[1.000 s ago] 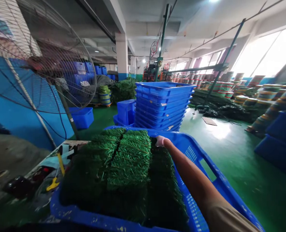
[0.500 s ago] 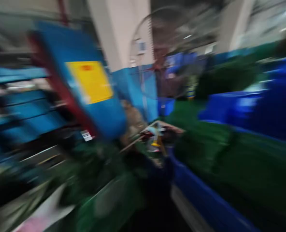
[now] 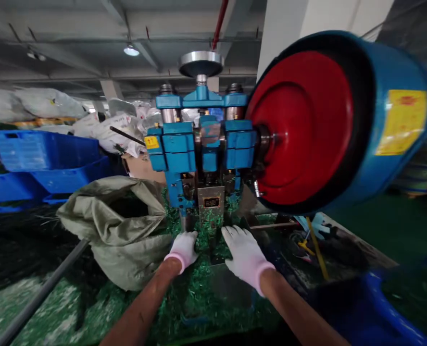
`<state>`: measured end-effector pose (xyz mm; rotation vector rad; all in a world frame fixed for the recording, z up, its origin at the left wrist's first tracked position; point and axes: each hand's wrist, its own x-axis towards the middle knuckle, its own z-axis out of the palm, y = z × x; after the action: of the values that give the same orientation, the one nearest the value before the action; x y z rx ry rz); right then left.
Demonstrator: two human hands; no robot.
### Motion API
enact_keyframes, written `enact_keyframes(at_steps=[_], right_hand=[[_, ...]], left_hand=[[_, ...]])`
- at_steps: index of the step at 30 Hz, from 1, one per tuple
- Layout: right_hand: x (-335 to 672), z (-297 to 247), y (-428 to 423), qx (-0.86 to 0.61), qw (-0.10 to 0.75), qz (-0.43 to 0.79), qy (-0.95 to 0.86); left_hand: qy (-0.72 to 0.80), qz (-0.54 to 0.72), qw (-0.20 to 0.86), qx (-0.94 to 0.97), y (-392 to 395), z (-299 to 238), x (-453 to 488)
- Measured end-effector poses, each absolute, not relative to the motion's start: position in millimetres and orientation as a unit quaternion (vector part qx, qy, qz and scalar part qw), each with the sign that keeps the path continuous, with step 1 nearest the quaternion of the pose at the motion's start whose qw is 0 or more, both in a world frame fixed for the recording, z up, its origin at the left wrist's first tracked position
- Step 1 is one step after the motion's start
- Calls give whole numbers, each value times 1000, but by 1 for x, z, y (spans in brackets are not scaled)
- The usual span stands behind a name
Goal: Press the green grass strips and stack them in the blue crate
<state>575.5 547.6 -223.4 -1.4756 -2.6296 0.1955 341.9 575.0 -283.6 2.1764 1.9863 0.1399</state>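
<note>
A blue punch press (image 3: 208, 144) with a red flywheel (image 3: 307, 129) stands before me. Green shreds (image 3: 199, 288) cover its bed and cling around the metal plate (image 3: 211, 204) on its ram. My left hand (image 3: 183, 247), in a white glove with a pink cuff, is at the left of the bed. Its fingers are curled closed, and whatever is under them is hidden. On the other side my right hand (image 3: 244, 254), gloved alike, lies with fingers stretched forward and thumb apart. Between the hands is a dark gap with shreds at the press's working area.
An open woven sack (image 3: 123, 259) stands left of the press, near a grey pipe (image 3: 47, 293). Blue crates (image 3: 47, 149) are stacked farther left. At right lies a tray (image 3: 361, 245) with tools, and a blue bin (image 3: 390, 307) sits at lower right.
My view has swung left, from a blurred look along the aisle to the front of the press. Both my gloved hands have come into view at its bed.
</note>
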Motion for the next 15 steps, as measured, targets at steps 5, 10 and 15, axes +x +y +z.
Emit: enact_keyframes(at_steps=[5, 10, 15], right_hand=[[504, -257, 605, -465, -51, 8, -884], [552, -251, 613, -460, -105, -38, -881], [572, -247, 616, -458, -134, -73, -876]], left_hand=[[638, 99, 122, 754, 567, -285, 324], [655, 175, 130, 723, 541, -298, 271], [731, 302, 87, 606, 473, -333, 189]])
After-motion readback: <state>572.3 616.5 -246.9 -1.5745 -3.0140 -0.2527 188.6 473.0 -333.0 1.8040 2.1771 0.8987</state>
